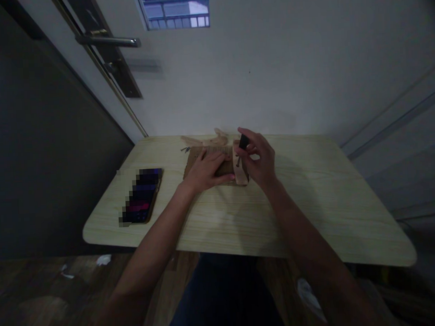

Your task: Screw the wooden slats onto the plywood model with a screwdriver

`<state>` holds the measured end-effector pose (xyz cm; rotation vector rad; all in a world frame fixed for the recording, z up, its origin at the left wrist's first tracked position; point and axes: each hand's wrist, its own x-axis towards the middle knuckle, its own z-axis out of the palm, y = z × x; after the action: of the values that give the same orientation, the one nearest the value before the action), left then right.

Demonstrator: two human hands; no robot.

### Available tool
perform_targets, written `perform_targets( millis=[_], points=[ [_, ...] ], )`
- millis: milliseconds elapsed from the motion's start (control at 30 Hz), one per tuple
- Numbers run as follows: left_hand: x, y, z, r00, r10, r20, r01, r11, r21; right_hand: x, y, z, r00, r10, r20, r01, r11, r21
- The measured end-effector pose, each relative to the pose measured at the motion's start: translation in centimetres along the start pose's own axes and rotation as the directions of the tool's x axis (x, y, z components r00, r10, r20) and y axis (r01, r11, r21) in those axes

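Right grip (258,156) pinches small black piece (244,141) above pale strip (241,175); strip's long axis points to counter's (220,237) near edge. Left grip (209,170) spread on brown cardboard (191,160).

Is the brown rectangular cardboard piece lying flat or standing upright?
Flat: the brown cardboard piece lies broad side up on the pale wood-grained table, the left hand spread across it.
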<state>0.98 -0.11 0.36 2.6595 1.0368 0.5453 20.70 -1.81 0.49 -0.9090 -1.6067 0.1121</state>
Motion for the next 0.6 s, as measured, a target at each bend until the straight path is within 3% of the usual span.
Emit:
perform_targets(
  millis=[267, 600],
  points=[
    [-0.02, -0.13, 0.11, 1.000, 0.012, -0.009, -0.012, 1.000, 0.003, 0.12, -0.21, -0.35, 0.986, 0.056, 0.155, -0.094, 0.963, 0.253],
    [-0.07, -0.38, 0.36, 1.000, 0.019, -0.015, -0.018, 0.999, 0.032, 0.34, 0.42, -0.06, 0.989, 0.135, 0.062, -0.145, 0.966, 0.215]
  ],
)
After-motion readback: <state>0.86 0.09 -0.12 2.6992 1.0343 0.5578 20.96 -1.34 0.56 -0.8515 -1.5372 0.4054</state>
